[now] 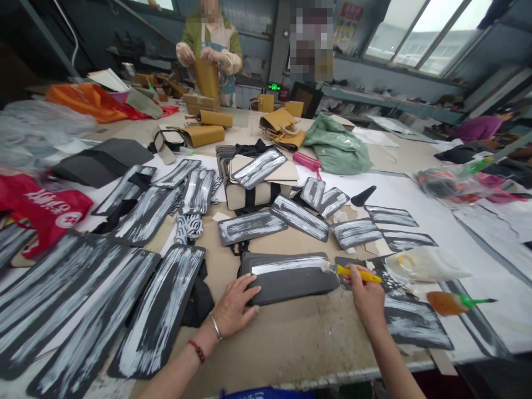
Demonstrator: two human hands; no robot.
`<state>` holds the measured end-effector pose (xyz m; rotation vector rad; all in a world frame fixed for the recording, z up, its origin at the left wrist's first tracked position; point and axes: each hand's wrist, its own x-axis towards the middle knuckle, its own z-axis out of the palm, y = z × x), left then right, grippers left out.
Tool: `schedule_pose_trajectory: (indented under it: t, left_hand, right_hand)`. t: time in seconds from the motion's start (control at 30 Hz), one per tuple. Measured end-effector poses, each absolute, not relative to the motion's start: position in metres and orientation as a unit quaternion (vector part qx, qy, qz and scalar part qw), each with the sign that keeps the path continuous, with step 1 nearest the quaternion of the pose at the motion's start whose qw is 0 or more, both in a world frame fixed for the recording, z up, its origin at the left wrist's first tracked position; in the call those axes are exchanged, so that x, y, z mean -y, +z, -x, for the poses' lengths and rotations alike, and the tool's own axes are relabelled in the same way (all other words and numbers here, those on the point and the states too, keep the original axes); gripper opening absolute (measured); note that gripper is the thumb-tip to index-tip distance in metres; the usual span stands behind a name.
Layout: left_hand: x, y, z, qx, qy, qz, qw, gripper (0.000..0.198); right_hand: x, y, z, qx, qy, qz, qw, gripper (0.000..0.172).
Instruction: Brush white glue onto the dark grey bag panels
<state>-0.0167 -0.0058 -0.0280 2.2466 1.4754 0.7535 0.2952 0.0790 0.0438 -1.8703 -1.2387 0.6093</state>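
Note:
A stack of dark grey panels (291, 286) lies in front of me, with a wet white stripe along the top one's far edge. My left hand (236, 305) rests with fingers spread on the stack's left end. In my right hand (366, 293) is a brush with a yellow handle (359, 274); its bristles touch the right end of the white stripe. Just right of that hand lies a whitish plastic container (428, 266), tipped on its side. Near it is an amber bottle with a green nozzle (446, 303).
White-streaked panels (160, 310) cover the left side, and smaller ones (355, 233) lie behind and to the right. A green plastic bag (338, 147) and yellow bags (282, 126) stand farther back. Across the table a person (214, 50) handles a yellow piece.

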Motion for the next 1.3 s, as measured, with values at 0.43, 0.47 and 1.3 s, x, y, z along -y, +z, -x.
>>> schedule_pose_trajectory:
  t: [0.43, 0.47, 1.3]
  left_hand:
    - [-0.003, -0.039, 0.026, -0.491, 0.328, -0.783, 0.195, 0.034]
    - [-0.002, -0.037, 0.026, -0.492, 0.317, -0.79, 0.18, 0.031]
    - [0.01, -0.043, 0.01, -0.534, 0.329, -0.768, 0.132, 0.03]
  right_hand:
    - [0.0, 0.021, -0.169, 0.523, 0.44, 0.6, 0.416, 0.039]
    - [-0.002, 0.019, -0.176, 0.523, 0.43, 0.608, 0.414, 0.04]
    - [0.011, 0.026, -0.204, 0.776, 0.107, 0.499, 0.371, 0.021]
